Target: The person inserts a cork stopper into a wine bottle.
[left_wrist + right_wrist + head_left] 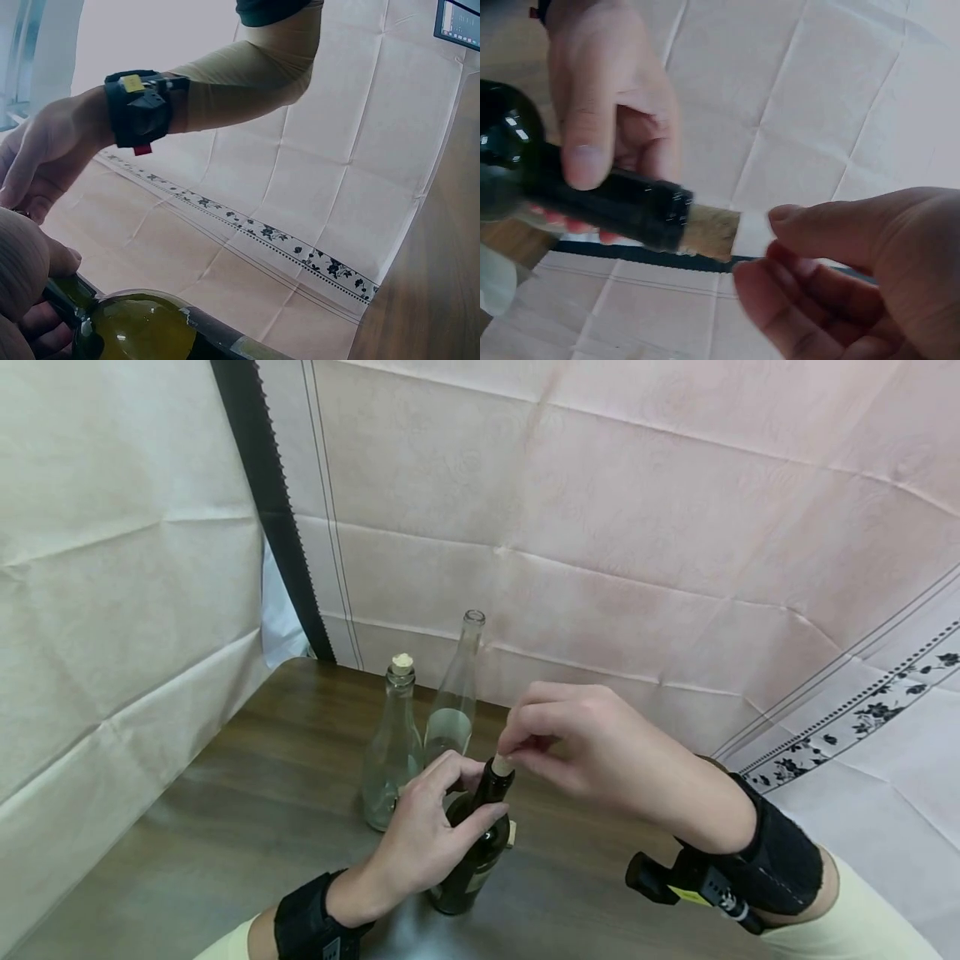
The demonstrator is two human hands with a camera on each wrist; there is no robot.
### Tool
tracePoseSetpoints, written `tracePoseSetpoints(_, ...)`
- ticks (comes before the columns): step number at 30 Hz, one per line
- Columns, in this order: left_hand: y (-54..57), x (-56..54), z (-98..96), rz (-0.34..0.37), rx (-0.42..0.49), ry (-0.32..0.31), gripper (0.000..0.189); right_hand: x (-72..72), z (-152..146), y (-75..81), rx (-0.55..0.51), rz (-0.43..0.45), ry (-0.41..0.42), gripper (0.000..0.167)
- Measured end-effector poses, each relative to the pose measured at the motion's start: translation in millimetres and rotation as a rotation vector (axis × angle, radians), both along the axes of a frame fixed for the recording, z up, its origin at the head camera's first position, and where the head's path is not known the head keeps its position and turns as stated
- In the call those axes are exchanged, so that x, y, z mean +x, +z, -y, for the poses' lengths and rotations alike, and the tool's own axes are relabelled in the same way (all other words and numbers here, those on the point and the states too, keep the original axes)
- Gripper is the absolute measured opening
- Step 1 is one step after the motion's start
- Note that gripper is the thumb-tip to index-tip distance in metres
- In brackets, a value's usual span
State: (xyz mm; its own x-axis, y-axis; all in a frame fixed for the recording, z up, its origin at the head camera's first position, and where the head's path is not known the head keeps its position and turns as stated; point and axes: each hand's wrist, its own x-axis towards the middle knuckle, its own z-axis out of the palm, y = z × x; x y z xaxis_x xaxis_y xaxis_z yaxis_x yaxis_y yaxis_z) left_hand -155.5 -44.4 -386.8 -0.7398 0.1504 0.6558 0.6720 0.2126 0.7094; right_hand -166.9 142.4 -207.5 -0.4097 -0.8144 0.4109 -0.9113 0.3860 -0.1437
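Observation:
A dark green wine bottle (459,887) stands on the wooden table, leaning a little. My left hand (433,837) grips its neck between thumb and fingers, just below the mouth. A pale cork (714,232) sits in the mouth, with part of it sticking out. Close beside the cork's outer end is my right hand (592,739), thumb and fingers loosely bent. In the right wrist view a small gap shows between those fingertips and the cork. The left wrist view shows the bottle's shoulder (139,326) low in the picture, its mouth hidden behind my hand.
Behind the left hand stand a clear bottle (392,752) with a cork (402,663) in its top and a taller clear bottle (452,697) without a stopper. Creased pale cloth (600,527) hangs behind the table (247,827) and along its left side.

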Motion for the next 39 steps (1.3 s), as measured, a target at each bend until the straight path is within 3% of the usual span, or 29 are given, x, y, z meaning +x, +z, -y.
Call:
tracePoseSetpoints(8, 0.1, -0.5, 0.4, -0.007, -0.001, 0.003, 0.027, 0.2, 7, 1.1, 0.106, 0.055, -0.072, 0.020)
tracePoseSetpoints(22, 0.5, -2.0, -0.1, -0.009, 0.013, 0.008, 0.028, 0.2, 6, -3.4, 0.083, 0.075, -0.014, 0.023)
tracePoseSetpoints(29, 3.2, -2.2, -1.1, -0.004, 0.012, -0.005, 0.028, 2.1, 3, -6.2, 0.046, 0.039, -0.024, 0.023)
tracePoseSetpoints(34, 4.3, -2.1, -1.4, -0.010, 0.017, 0.004, 0.029, 2.2, -2, -20.6, -0.108, -0.003, -0.020, 0.015)
tracePoseSetpoints(39, 4.1, -1.8, -4.4, 0.021, 0.026, 0.020, 0.027, 8.5, -21, -58.7, -0.414, 0.098, -0.082, 0.019)
